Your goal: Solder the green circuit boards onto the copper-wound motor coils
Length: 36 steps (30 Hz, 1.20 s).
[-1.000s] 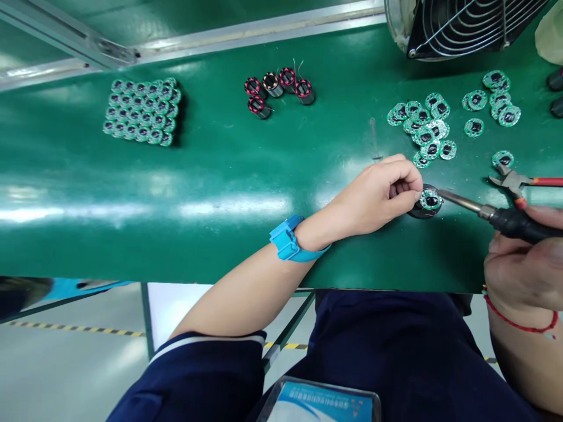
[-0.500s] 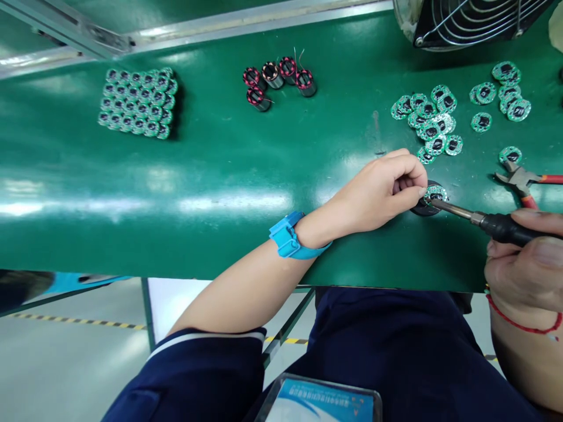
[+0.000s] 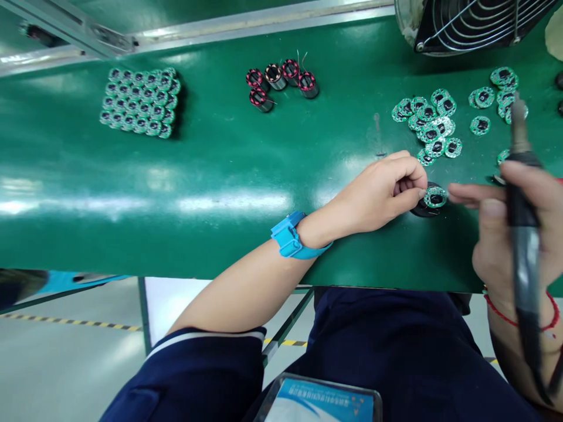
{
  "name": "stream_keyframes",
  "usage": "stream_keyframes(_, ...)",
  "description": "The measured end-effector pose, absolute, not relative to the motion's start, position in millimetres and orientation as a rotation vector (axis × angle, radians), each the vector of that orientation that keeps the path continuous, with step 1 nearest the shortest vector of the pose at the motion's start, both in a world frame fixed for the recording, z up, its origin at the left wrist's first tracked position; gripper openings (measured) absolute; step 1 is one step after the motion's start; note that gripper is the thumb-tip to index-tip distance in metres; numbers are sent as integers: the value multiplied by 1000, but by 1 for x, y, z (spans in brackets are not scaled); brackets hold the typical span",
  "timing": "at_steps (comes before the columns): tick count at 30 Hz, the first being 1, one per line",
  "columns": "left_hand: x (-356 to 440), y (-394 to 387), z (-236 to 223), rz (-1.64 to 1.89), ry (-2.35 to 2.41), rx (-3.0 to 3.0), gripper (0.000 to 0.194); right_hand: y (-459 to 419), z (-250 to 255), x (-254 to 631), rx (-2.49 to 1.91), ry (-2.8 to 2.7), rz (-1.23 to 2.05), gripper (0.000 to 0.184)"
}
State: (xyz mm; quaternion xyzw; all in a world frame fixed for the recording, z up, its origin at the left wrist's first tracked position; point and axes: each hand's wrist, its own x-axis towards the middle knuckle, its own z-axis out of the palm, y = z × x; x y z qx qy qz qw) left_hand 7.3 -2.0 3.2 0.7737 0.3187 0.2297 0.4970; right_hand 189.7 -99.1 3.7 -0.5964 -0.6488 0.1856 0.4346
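Note:
My left hand (image 3: 382, 190), with a blue wrist strap (image 3: 290, 237) on the arm, is closed in a pinch on a small black cylinder topped with a round green circuit board (image 3: 433, 199) that stands on the green table (image 3: 220, 176). My right hand (image 3: 510, 234) grips a black soldering iron (image 3: 521, 234) held upright, tip pointing away from me. One finger of the right hand reaches out to the round board and touches its right edge.
A block of several stacked round boards (image 3: 138, 102) lies at the back left. Several coil parts (image 3: 281, 82) stand at the back middle. Loose round green boards (image 3: 433, 123) are scattered at the back right, below a wire fan guard (image 3: 475, 23).
The soldering iron tip has left the round board and swung upright. A finger of my right hand now reaches to the board. My left hand has kept its pinch in place.

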Motion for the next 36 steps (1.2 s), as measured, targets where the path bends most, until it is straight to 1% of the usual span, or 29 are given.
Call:
stream_keyframes(5,4,0,4,542,740,1924,12,-86,3,183,-1456,-1904,490,62)
stream_keyframes(10,-1,3,3,490,619,2091,12,-87,2,184,-1508,-1878,524,58)
stream_keyframes(12,-2,2,1,526,603,2128,11,-87,3,184,-1512,-1881,516,55)
stream_keyframes(15,0,-1,-2,591,547,2128,15,-86,2,185,-1523,-1904,472,53)
stream_keyframes(18,3,-3,-2,640,502,2089,12,-86,1,186,-1532,-1916,429,52)
stream_keyframes(21,6,-4,-1,659,537,2038,10,-86,1,186,-1505,-1913,417,54)
stream_keyframes(26,9,-5,1,660,641,1921,7,-88,4,185,-1364,-1875,341,64)
stream_keyframes(30,9,-5,0,667,669,1902,8,-91,2,187,-1289,-1932,284,68)
stream_keyframes(33,9,-4,-1,654,685,1913,8,-93,0,187,-1299,-2039,226,68)
stream_keyframes(36,7,-4,0,635,704,1894,6,-93,1,187,-1375,-2031,148,62)
